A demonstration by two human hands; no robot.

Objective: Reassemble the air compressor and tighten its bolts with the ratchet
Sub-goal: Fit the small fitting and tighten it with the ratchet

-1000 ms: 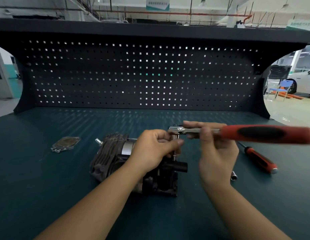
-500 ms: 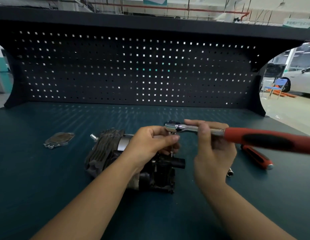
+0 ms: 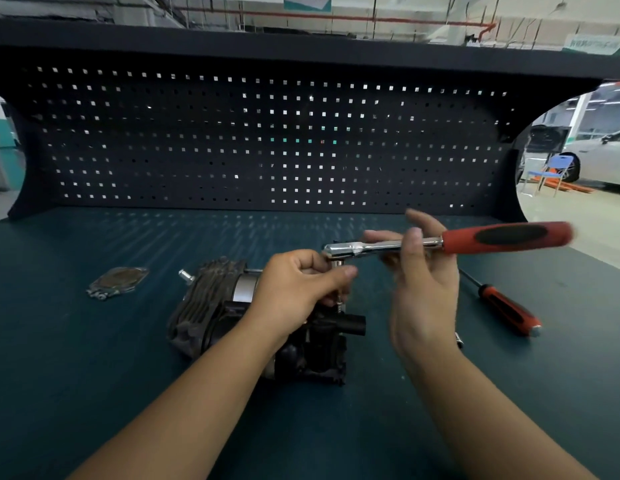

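Observation:
A dark, ribbed air compressor [image 3: 211, 313] lies on its side on the teal bench, its black outlet stub pointing right. The ratchet [image 3: 502, 237], chrome-headed with a red and black handle, hovers level above the compressor's right end, its socket extension reaching down to a bolt there. My left hand [image 3: 298, 289] pinches the extension just under the ratchet head. My right hand [image 3: 422, 282] holds the chrome shaft between thumb and fingers, the handle sticking out to the right.
A flat metal cover plate [image 3: 118, 280] with small bolts beside it lies at the left. A red-handled screwdriver [image 3: 505, 306] rests at the right, and a small socket [image 3: 459, 339] shows behind my right wrist. A dark pegboard [image 3: 267, 140] walls the back of the bench.
The ratchet handle has swung a little away from me and rides higher. My right hand's fingers have loosened along the shaft. My left hand stays on the extension.

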